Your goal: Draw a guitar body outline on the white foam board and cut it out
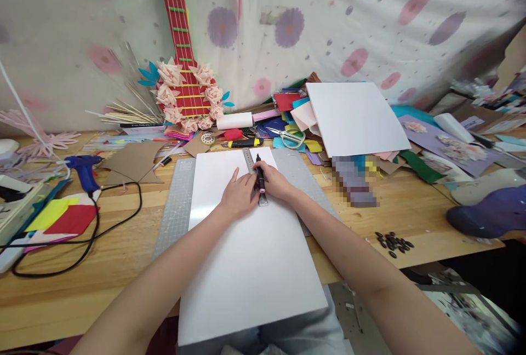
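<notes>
A large white sheet [246, 256] lies on a grey cutting mat [176, 207] on the wooden table. A metal ruler [251, 164] rests lengthwise on the sheet's far part. My left hand [239, 195] presses flat on the ruler, fingers spread. My right hand [276, 181] is closed round a black and pink craft knife [260, 176], whose tip stands against the ruler's right edge.
A blue glue gun [84, 170] with a black cord lies at the left beside coloured paper. At the back stand a red cardboard guitar [183, 70], scissors [290, 136], a yellow-black cutter [242, 143] and another white sheet [353, 116]. Dark seeds [393, 242] lie at the right.
</notes>
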The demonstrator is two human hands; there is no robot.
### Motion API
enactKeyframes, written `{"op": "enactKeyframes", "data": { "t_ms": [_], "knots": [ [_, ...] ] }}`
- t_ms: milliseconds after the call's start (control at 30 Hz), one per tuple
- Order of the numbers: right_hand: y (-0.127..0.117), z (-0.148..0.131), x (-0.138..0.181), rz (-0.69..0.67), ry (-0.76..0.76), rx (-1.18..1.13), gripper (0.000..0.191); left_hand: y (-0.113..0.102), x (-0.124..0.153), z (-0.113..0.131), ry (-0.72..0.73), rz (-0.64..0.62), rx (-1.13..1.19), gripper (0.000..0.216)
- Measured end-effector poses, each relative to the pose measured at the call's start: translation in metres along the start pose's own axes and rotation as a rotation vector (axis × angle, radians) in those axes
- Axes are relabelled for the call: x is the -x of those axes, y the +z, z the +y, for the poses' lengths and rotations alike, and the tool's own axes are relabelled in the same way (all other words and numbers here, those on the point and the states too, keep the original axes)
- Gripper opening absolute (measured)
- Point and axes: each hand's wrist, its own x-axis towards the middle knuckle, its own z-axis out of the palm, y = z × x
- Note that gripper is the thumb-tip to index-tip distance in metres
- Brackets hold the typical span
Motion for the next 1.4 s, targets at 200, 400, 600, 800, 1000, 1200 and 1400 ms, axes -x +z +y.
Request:
{"op": "enactKeyframes", "data": {
  "t_ms": [200, 400, 600, 800, 1000, 1200, 1400],
  "knots": [
    [0.01, 0.016, -0.011, 0.052, -0.04, 0.172, 0.038, 0.001, -0.013, -0.019, 0.003, -0.031, -0.009, 0.042],
    [0.01, 0.003, -0.011, 0.051, -0.049, 0.26, 0.035, 0.0, -0.006, -0.008, -0.029, 0.041, -0.043, 0.036],
    [0.007, -0.005, -0.01, 0.026, -0.054, 0.265, 0.039, -0.005, 0.009, 0.005, -0.094, -0.004, -0.013, 0.033],
    [0.005, -0.007, -0.015, -0.083, -0.119, 0.079, 0.053, -0.015, 0.008, 0.001, -0.08, -0.023, -0.019, 0.023],
    [0.013, -0.001, -0.028, -0.087, -0.142, 0.155, 0.05, -0.02, 0.009, -0.012, -0.103, -0.062, 0.015, 0.03],
    [0.02, -0.002, -0.04, -0.033, -0.143, 0.239, 0.037, -0.033, 0.0, -0.053, -0.412, -0.01, 0.103, 0.051],
    [0.029, -0.005, -0.04, 0.037, -0.088, 0.287, 0.041, -0.03, -0.005, -0.062, -0.225, -0.101, -0.008, 0.036]
  ]
}}
